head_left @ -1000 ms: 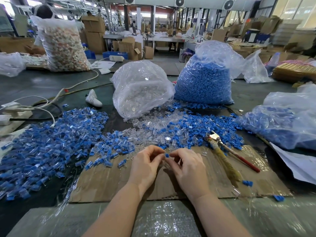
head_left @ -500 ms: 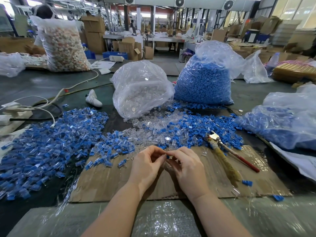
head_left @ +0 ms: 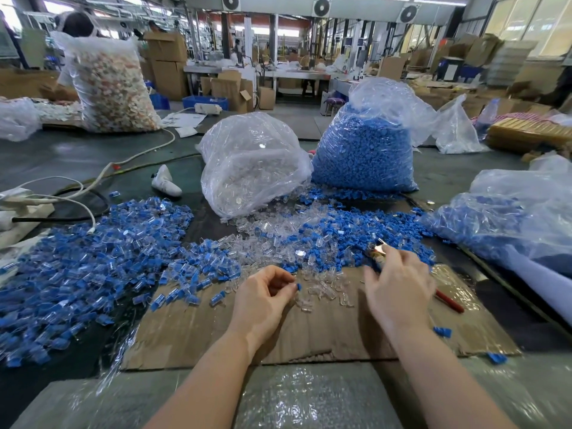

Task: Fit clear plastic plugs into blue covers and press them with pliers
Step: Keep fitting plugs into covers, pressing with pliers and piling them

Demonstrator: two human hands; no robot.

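Pinching a small blue cover (head_left: 298,286) between thumb and forefinger of the left hand (head_left: 263,300), other fingers curled loosely, just above the cardboard sheet (head_left: 309,335) on the desk (head_left: 77,156); not possible to tell whether a clear plug is already seated in it. Reaching with the right hand (head_left: 399,289) over the pliers (head_left: 382,250), fingers spread and blurred, lying on or just over the wrapped handle, with no firm grip visible yet; red handle tip (head_left: 450,302) poking out beyond the hand. Likely going for the pressing step. Worth closing round both handles well back from the jaws for leverage, keeping the cover pinched by its sides so the open end stays facing the tool, and squeezing squarely rather than at a slant, so as not to be cracking the plug or flicking the piece into the loose clear plugs (head_left: 322,289) lying just beside. Also worth keeping the pressed piece apart from the unassembled blue covers (head_left: 371,224) behind, and well away from the big heap of blue-and-clear pieces (head_left: 93,258) at the left.
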